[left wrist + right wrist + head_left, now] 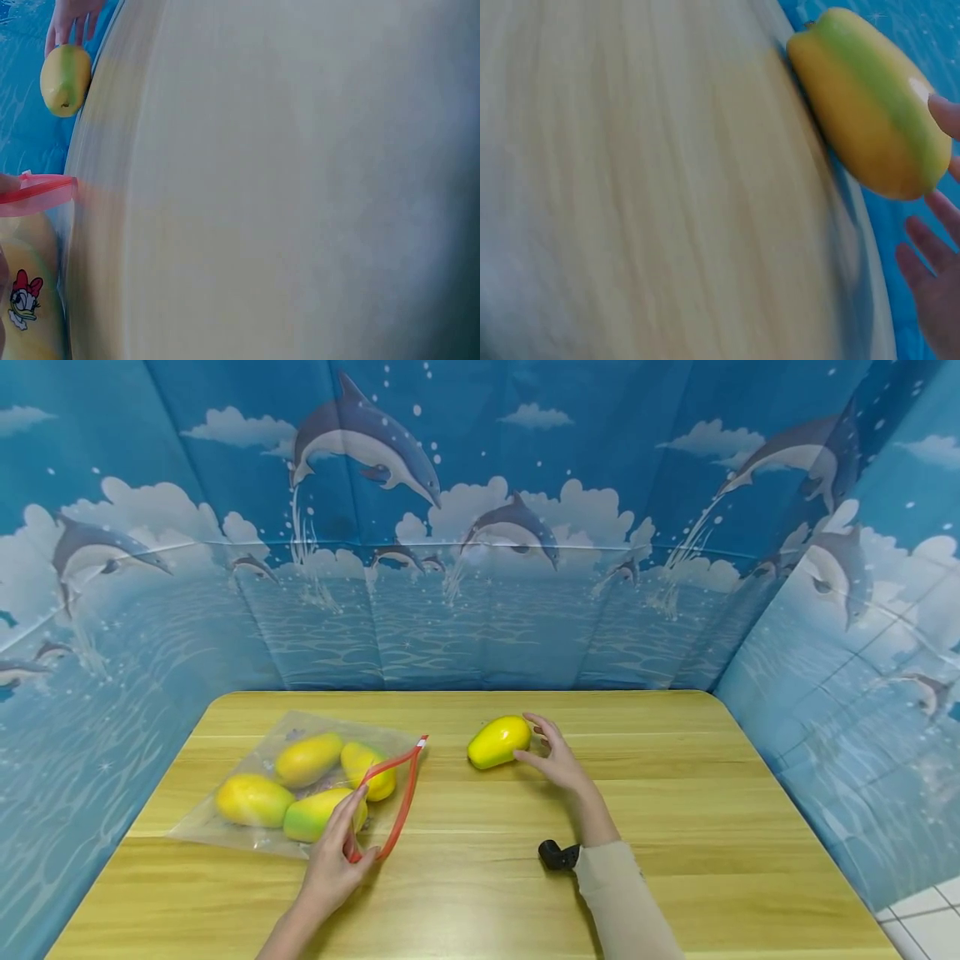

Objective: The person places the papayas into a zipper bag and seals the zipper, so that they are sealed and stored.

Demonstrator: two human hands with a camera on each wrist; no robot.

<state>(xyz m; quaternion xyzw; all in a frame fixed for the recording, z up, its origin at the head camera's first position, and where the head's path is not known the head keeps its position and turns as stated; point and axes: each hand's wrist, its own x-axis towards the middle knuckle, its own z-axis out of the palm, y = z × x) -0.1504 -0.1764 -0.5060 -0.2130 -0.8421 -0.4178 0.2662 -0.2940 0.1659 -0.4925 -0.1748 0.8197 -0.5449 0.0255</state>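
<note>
Plastic bag (406,803) pinched in left grip (334,865), right grip (559,762) apart by fruit (495,744) — duck print (25,301) shows clearly only from left wrist.

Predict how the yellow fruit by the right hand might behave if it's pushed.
The yellow fruit would probably rock or roll, given its rounded sides. Being longer than it is wide, it may swerve rather than roll straight. Its glossy, smooth-looking skin could make it a bit slippery.
</note>
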